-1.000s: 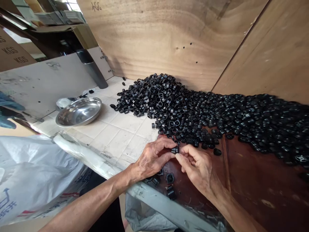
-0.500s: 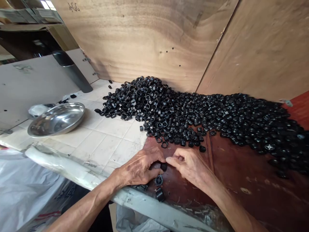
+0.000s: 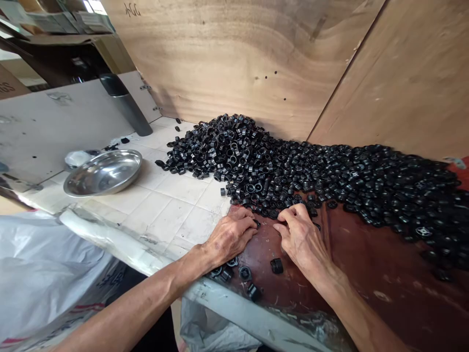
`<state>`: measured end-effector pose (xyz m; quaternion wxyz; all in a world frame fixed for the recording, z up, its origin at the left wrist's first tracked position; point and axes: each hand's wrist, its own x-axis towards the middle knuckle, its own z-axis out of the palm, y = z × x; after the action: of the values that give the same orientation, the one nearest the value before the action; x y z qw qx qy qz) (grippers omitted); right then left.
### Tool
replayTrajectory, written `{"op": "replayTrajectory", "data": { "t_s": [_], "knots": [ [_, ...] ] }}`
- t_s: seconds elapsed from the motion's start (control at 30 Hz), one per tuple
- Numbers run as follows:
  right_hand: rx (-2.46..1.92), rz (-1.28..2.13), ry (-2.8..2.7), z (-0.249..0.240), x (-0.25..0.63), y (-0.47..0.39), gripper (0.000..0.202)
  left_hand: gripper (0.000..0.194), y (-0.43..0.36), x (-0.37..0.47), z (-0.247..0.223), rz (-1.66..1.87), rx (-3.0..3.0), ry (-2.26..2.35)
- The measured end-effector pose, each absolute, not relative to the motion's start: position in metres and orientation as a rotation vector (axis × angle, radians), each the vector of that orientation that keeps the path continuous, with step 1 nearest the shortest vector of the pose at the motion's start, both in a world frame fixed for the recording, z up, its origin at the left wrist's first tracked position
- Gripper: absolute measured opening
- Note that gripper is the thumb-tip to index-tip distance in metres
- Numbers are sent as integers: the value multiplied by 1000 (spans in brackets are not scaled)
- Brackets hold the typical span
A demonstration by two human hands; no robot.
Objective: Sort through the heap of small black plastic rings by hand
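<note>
My left hand (image 3: 232, 235) rests low over the worktop, thumb and fingers closed on a small black plastic ring (image 3: 257, 223), which they partly cover. At the front of the pile is my right hand (image 3: 301, 233), its thumb and forefinger a little apart with no part visible between them. Heaped before both hands are small black plastic rings (image 3: 234, 151) and black round caps (image 3: 351, 181). A black cylindrical part (image 3: 277, 266) lies by itself between my forearms. Close to my left wrist are several more black parts (image 3: 245, 273), near the table edge.
A shiny metal bowl (image 3: 104, 172) sits on the white tiled area at left, with a dark grey thermos flask (image 3: 128, 107) behind it. Wooden boards (image 3: 234, 63) stand behind the pile. A white plastic bag (image 3: 47, 274) hangs below the front edge (image 3: 120, 254).
The black part that was at my fingers now lies on the red-brown surface. Both hands have moved forward to the pile, and my left hand holds a ring. The view has shifted slightly.
</note>
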<state>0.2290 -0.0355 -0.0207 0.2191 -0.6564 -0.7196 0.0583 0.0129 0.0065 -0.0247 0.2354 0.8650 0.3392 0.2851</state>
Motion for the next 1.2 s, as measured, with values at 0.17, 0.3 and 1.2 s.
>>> {"op": "replayTrajectory", "data": {
  "t_s": [0.17,0.3,1.2],
  "knots": [
    [-1869,152,-1956,-18,232,-34,14,17,0,11,-18,815,2296,1039],
    [-1722,470,-1801,-10,224,-36,24,28,-3,10,-11,781,2042,1123],
    [-1358,892,-1625,-1,204,-45,16,28,-7,2,-4,827,1516,803]
  ]
}}
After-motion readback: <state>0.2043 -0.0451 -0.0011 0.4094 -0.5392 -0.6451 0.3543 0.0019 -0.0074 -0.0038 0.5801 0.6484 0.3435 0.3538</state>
